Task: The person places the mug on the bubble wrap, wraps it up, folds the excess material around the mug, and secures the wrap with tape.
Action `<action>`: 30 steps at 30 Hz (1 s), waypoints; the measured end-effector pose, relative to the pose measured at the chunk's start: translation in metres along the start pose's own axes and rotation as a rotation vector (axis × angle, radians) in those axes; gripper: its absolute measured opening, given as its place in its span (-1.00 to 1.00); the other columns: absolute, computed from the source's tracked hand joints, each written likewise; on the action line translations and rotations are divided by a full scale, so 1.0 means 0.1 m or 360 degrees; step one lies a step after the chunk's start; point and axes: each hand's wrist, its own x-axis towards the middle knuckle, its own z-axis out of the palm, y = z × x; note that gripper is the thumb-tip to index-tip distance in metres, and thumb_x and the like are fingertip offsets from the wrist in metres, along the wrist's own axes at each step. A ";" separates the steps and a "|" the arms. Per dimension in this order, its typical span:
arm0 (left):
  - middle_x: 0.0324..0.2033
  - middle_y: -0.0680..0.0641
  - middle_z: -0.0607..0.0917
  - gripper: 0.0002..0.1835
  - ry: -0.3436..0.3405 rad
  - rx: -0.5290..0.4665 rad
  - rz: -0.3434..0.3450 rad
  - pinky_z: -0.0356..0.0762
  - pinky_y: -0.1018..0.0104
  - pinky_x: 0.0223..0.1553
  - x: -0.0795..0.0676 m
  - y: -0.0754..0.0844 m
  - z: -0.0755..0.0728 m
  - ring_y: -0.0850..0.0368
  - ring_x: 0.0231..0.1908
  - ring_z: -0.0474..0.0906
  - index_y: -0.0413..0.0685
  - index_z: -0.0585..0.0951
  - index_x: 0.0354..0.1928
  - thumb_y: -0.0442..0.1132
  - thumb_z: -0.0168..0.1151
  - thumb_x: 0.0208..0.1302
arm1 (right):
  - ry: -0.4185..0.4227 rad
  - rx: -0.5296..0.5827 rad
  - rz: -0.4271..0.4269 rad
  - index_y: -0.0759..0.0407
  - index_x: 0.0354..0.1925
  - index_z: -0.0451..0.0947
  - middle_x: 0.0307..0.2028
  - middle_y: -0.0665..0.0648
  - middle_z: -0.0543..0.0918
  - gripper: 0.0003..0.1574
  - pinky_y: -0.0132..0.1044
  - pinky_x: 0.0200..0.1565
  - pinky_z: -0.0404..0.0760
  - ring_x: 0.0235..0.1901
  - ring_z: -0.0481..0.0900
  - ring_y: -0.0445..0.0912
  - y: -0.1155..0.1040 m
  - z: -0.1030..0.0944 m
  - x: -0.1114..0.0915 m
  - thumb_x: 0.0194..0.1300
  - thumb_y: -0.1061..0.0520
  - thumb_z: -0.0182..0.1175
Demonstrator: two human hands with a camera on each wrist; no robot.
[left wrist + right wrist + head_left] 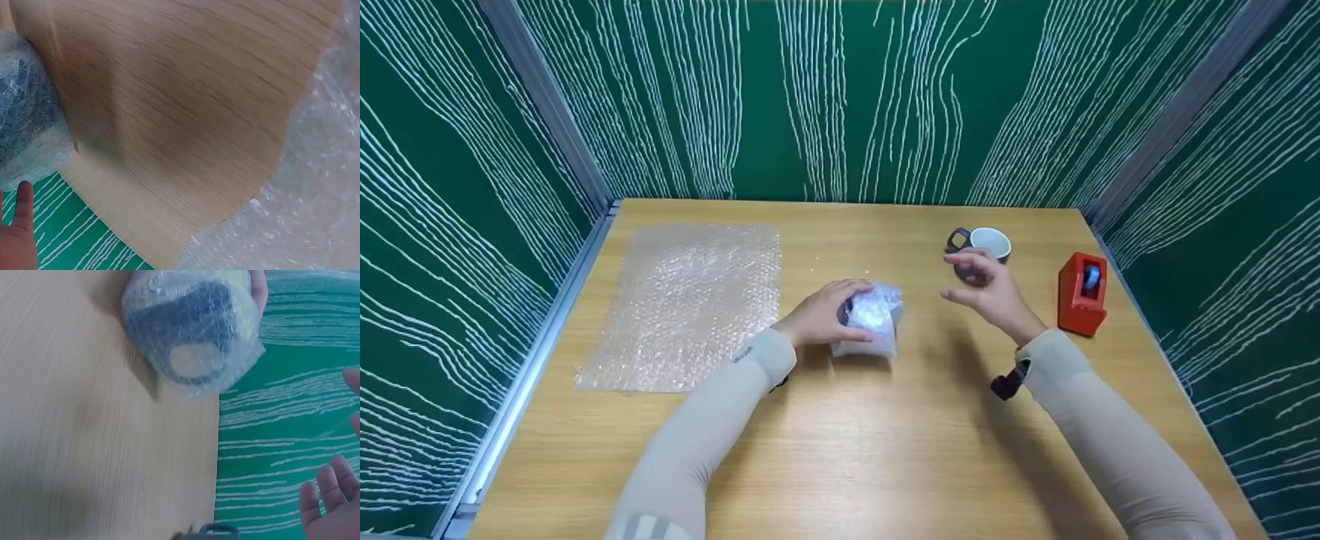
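Observation:
A dark mug wrapped in bubble wrap (876,319) stands at the middle of the table. Its looped handle shows through the plastic in the right wrist view (194,337). My left hand (821,315) grips the bundle from its left side, thumb at the near edge and fingers over the far edge. Raised above the table to the right, my right hand (994,292) holds nothing; its thumb and fingers are spread apart. Behind that hand is an unwrapped dark mug (990,240) with a pale inside, partly hidden by the fingers.
A flat sheet of bubble wrap (690,300) lies on the left of the wooden table (840,450). Near the right edge stands a red tape dispenser (1081,304). Green panels with white lines (870,97) enclose the back and sides.

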 end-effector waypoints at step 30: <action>0.61 0.00 0.42 0.06 0.0018 -0.0121 -0.0059 0.26 -0.04 0.65 0.01 0.03 0.01 -0.03 0.61 0.31 0.20 0.36 0.63 0.25 0.65 0.14 | -0.0438 0.0099 -0.0179 0.11 0.47 0.55 0.57 0.23 0.33 -0.14 0.46 0.59 0.14 0.61 0.19 0.25 -0.16 0.72 0.11 0.23 0.32 0.50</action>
